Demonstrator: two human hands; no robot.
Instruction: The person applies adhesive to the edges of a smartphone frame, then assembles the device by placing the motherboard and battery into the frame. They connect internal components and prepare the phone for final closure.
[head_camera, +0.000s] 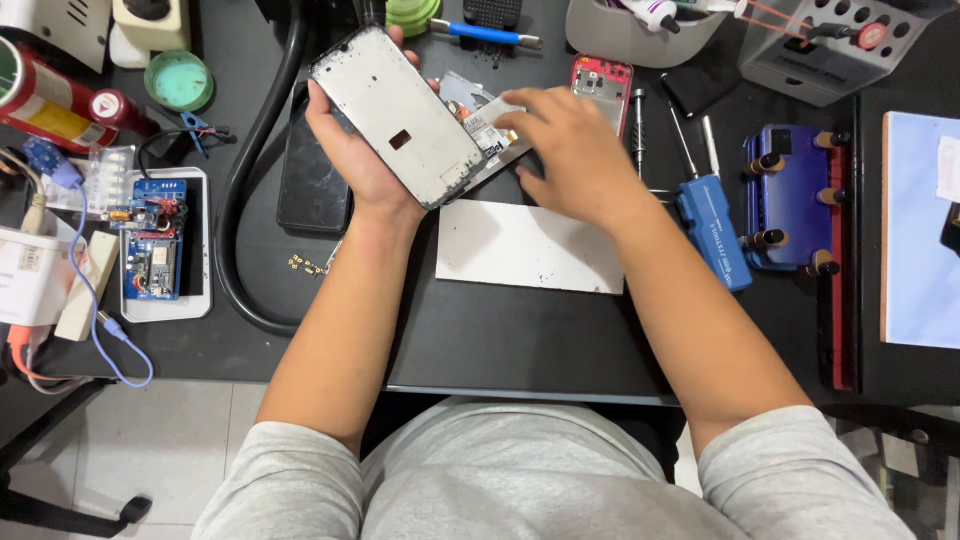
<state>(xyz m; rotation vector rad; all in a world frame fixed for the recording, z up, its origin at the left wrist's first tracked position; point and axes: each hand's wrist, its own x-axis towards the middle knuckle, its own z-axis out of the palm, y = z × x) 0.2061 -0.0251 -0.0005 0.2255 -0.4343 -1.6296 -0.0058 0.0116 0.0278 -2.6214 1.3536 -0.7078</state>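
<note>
At the far left of the black table (500, 340), one red cylindrical can (45, 100) with a yellow label band lies on its side. Below it, one white tray (160, 300) carries two blue circuit boards (152, 245). One round green lid (179, 80) sits above the tray. One thick black hose (235, 200) curves down the table beside one dark phone (312, 185) lying flat.

The left hand (355, 150) holds one phone frame (398, 115), white inner face up, tilted, raised above the table; the grip is closed around its long edges, fingers wrapped from beneath. The right hand (570, 150) lies palm down, fingers spread loosely, on one grey phone part (478, 115) bearing a white label; whether it grips the part cannot be told. Below both hands lies one white rectangular sheet (525, 248).

One red phone housing (600, 85) sits beyond the right hand. One blue screwdriver handle (712, 230) lies right of it, then one blue fixture (790, 195) with four brass-tipped knobs.
</note>
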